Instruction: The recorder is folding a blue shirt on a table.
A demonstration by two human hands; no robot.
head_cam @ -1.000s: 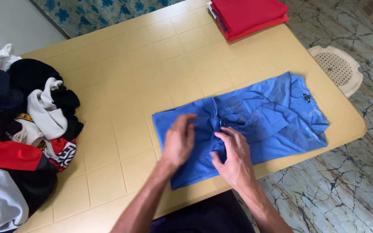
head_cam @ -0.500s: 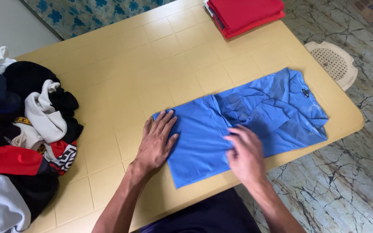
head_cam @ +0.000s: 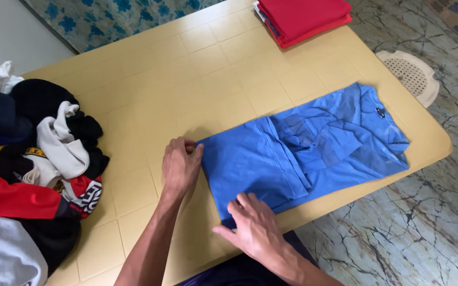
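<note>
- Since half a second ago, both my hands have slid to the near-left end of the blue shirt (head_cam: 303,153).
- Soft, creased cloth, folded into a long rectangle, lies on the tiled yellow surface (head_cam: 186,69).
- My left hand (head_cam: 180,165) curls, pinching the shirt's far corner.
- My right hand (head_cam: 253,225) presses flat, fingers spread, on the near corner.
- Heaped clothes (head_cam: 33,164) sit left; folded red shirts (head_cam: 303,18) far off.

The clothes pile (head_cam: 22,175) and red folded stack (head_cam: 303,18) are cut off by the frame's edges.
</note>
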